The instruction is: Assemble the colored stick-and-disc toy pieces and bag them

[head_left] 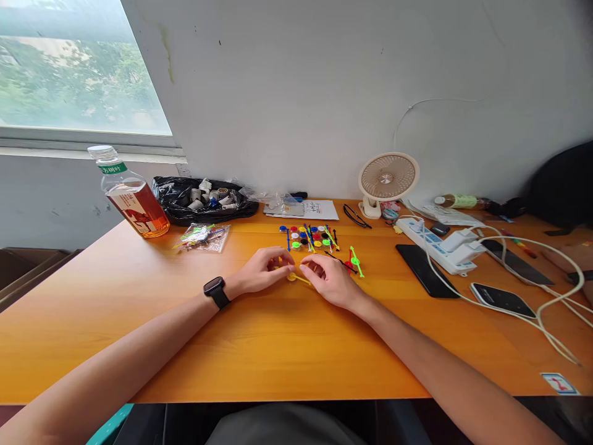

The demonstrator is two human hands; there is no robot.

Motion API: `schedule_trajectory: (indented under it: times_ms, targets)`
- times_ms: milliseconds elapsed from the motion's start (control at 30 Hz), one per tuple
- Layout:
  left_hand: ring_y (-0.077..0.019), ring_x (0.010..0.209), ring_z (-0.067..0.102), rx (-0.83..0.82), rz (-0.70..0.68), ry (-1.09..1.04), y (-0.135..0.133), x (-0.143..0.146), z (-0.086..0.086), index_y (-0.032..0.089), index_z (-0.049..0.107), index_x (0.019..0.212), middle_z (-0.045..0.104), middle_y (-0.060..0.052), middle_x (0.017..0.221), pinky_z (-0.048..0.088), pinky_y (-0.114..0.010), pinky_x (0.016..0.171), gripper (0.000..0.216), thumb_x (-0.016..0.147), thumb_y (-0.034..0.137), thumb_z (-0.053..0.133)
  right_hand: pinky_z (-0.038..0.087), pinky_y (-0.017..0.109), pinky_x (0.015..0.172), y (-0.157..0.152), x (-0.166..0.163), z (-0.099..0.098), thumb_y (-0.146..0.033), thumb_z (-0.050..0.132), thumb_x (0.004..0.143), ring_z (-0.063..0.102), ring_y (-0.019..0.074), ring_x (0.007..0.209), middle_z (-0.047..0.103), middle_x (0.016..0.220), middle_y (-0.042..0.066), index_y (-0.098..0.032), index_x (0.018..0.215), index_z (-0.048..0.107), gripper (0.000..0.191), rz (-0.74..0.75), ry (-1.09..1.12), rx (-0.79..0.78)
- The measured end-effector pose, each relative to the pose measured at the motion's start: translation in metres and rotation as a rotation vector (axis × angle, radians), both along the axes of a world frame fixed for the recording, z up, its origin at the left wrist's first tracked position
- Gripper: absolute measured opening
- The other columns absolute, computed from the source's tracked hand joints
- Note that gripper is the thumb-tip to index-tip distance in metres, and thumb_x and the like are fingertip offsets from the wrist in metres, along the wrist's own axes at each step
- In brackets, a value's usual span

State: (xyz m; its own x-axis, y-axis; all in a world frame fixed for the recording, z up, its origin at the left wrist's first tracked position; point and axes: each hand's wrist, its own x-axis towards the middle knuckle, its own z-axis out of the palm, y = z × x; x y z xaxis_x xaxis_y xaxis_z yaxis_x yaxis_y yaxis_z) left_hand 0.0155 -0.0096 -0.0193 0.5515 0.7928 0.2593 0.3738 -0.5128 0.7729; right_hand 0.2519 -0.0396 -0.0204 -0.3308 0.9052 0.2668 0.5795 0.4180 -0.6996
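Observation:
My left hand (265,269), with a black watch on its wrist, has its thumb and fingers pinched together at a yellow plastic arrow spinner (302,280). The spinner's round end is at those fingertips, and its pointer extends under my right hand (331,279). The right hand's fingers are curled with the thumb close to them; what they hold, if anything, is too small to make out. Just beyond are rows of coloured discs (296,245) and loose arrows (288,239). A green arrow spinner (356,261) lies right of my right hand, beside a red one (348,265) and a black arrow.
A tea bottle (134,201), a black bag of rolls (171,213) and a clear packet (217,240) stand left. Papers (322,210), glasses (356,216) and a fan (389,176) are behind. Right are a power strip (433,247), phones (503,300), cables and another person's hand (572,258).

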Motion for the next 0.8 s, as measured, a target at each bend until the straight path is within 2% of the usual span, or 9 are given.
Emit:
schedule_trajectory:
  times_ms: [133, 200, 333, 533, 567, 633, 700, 733, 800]
  targets:
    - [-0.0177, 0.083, 0.059, 0.018, 0.179, -0.142, 0.005, -0.003, 0.002, 0.019, 0.073, 0.105, 0.072, -0.003, 0.096, 0.044, -0.028, 0.072, 0.036, 0.104, 0.050, 0.054, 0.049, 0.031, 0.065, 0.000, 0.001, 0.004, -0.048, 0.056, 0.103, 0.062, 0.0165, 0.066, 0.072, 0.093, 0.008, -0.014, 0.121, 0.071, 0.042, -0.091, 0.038, -0.055]
    - [-0.0190, 0.087, 0.060, 0.033, 0.226, -0.170, 0.007, -0.004, 0.002, 0.019, 0.073, 0.104, 0.072, -0.003, 0.098, 0.045, -0.029, 0.076, 0.035, 0.104, 0.049, 0.055, 0.049, 0.032, 0.064, -0.001, 0.000, 0.006, -0.050, 0.054, 0.103, 0.060, 0.0164, 0.064, 0.072, 0.093, 0.008, -0.014, 0.121, 0.071, 0.044, -0.116, 0.024, -0.053]
    - [-0.0198, 0.087, 0.062, 0.036, 0.211, -0.143, 0.009, -0.005, 0.000, 0.019, 0.074, 0.097, 0.072, -0.003, 0.093, 0.045, -0.030, 0.075, 0.037, 0.104, 0.050, 0.054, 0.046, 0.031, 0.062, -0.004, -0.001, 0.011, -0.052, 0.053, 0.103, 0.059, 0.0161, 0.063, 0.074, 0.094, 0.008, -0.017, 0.109, 0.073, 0.041, -0.113, 0.003, -0.045]
    - [-0.0221, 0.095, 0.067, 0.075, 0.234, -0.200, 0.011, -0.005, -0.005, 0.019, 0.072, 0.096, 0.074, -0.006, 0.098, 0.049, -0.032, 0.085, 0.038, 0.107, 0.046, 0.048, 0.042, 0.030, 0.055, -0.013, -0.003, 0.021, -0.056, 0.059, 0.099, 0.054, 0.0132, 0.052, 0.079, 0.109, 0.011, -0.016, 0.128, 0.069, 0.051, -0.240, -0.016, -0.076]
    - [-0.0222, 0.095, 0.067, 0.075, 0.237, -0.203, 0.012, -0.006, -0.005, 0.019, 0.072, 0.095, 0.074, -0.006, 0.098, 0.049, -0.032, 0.086, 0.039, 0.107, 0.047, 0.048, 0.041, 0.030, 0.054, -0.016, -0.004, 0.024, -0.056, 0.059, 0.098, 0.055, 0.0138, 0.052, 0.080, 0.104, 0.010, -0.016, 0.131, 0.068, 0.053, -0.230, -0.006, -0.099]
    - [-0.0224, 0.095, 0.067, 0.075, 0.237, -0.199, 0.013, -0.006, -0.006, 0.019, 0.072, 0.095, 0.074, -0.006, 0.097, 0.050, -0.032, 0.088, 0.041, 0.107, 0.048, 0.047, 0.040, 0.029, 0.052, -0.022, -0.008, 0.030, -0.058, 0.057, 0.099, 0.054, 0.0150, 0.050, 0.076, 0.076, 0.005, -0.015, 0.133, 0.068, 0.056, -0.136, 0.070, -0.225]
    - [-0.0227, 0.095, 0.067, 0.076, 0.237, -0.194, 0.013, -0.007, -0.006, 0.019, 0.072, 0.095, 0.074, -0.007, 0.098, 0.050, -0.032, 0.089, 0.043, 0.108, 0.050, 0.046, 0.036, 0.027, 0.049, -0.027, -0.011, 0.035, -0.060, 0.053, 0.101, 0.046, 0.0148, 0.043, 0.056, 0.050, -0.004, -0.015, 0.127, 0.070, 0.055, -0.018, 0.208, -0.377]
    - [-0.0229, 0.095, 0.067, 0.076, 0.240, -0.192, 0.013, -0.007, -0.005, 0.019, 0.071, 0.095, 0.074, -0.007, 0.098, 0.050, -0.032, 0.090, 0.043, 0.108, 0.051, 0.045, 0.033, 0.027, 0.047, -0.027, -0.011, 0.037, -0.061, 0.051, 0.102, 0.042, 0.0141, 0.041, 0.046, 0.044, -0.007, -0.016, 0.123, 0.071, 0.054, 0.013, 0.281, -0.417]
    - [-0.0231, 0.096, 0.067, 0.073, 0.244, -0.184, 0.012, -0.006, -0.004, 0.019, 0.071, 0.095, 0.074, -0.007, 0.097, 0.050, -0.032, 0.090, 0.044, 0.108, 0.051, 0.044, 0.030, 0.026, 0.045, -0.025, -0.011, 0.037, -0.061, 0.053, 0.101, 0.034, 0.0124, 0.039, 0.037, 0.043, -0.010, -0.017, 0.115, 0.072, 0.050, -0.003, 0.393, -0.399]
